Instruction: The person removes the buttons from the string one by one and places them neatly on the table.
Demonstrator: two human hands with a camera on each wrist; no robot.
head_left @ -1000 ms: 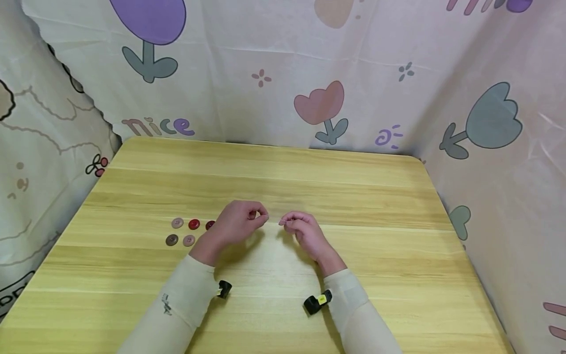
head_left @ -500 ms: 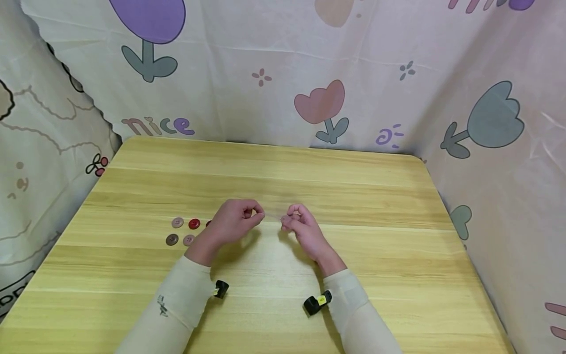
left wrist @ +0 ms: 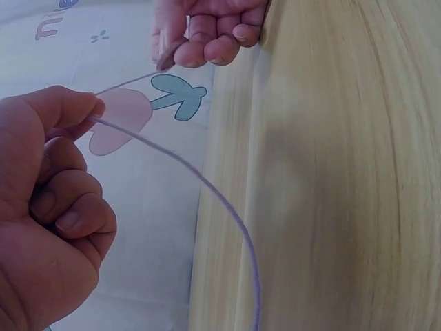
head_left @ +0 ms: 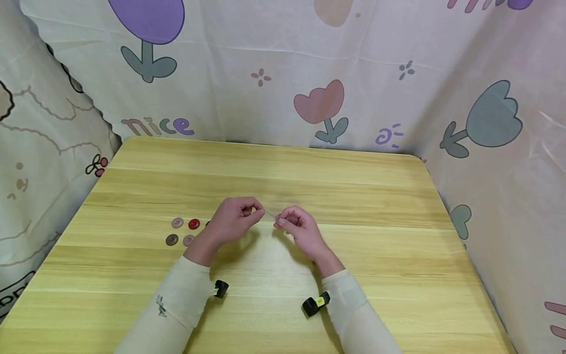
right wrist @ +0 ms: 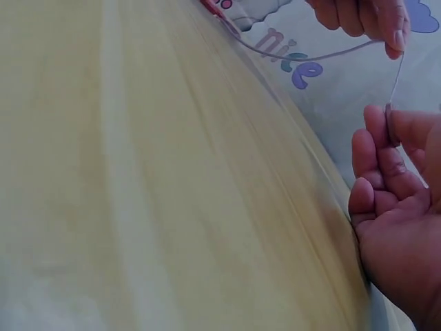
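Note:
My left hand [head_left: 234, 222] pinches a thin pale purple cord [left wrist: 227, 207] between thumb and index finger, its other fingers curled. A long tail of the cord hangs from that pinch in a curve. My right hand [head_left: 304, 233] holds a brownish-pink button [right wrist: 391, 125] between thumb and fingers, seen nearly edge-on in both wrist views. A short taut length of cord spans from the left fingertips to the button. How it passes the button's holes cannot be made out. Both hands are above the table, a small gap apart.
Several buttons lie left of the left hand: a pale pink button [head_left: 177, 222], a red button [head_left: 194, 224], a brown button [head_left: 172, 239] and another pink button [head_left: 188, 240]. The left wrist partly covers some. Behind the wooden table [head_left: 353, 187] hangs a printed curtain [head_left: 239, 98].
My left hand has shifted slightly left and away from me. My right hand drew a little right, then came back left, and the button now shows at its fingertips with the cord taut.

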